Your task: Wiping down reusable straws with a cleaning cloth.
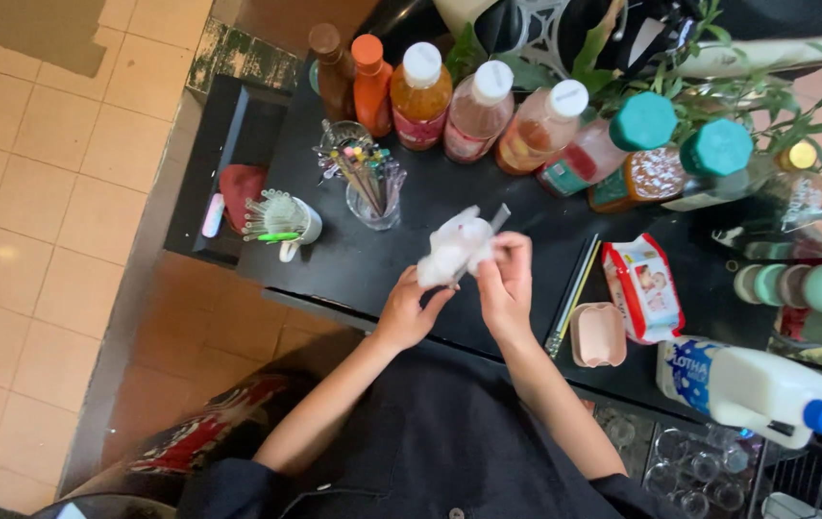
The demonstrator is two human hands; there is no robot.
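Both hands at frame centre are working one crumpled white wipe (457,247): left hand (409,309) is pinching its lower edge, right hand (507,279) is gripping the right side, pulling it taut. Wipes pack (643,286) is sitting right of them, within reach.

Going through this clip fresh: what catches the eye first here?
Both hands, left hand and right hand, meet at centre over the black counter, gripping a crumpled white wrapper. Behind them runs a row of syrup bottles in orange and pink. A milk jug lies on its side at lower right.
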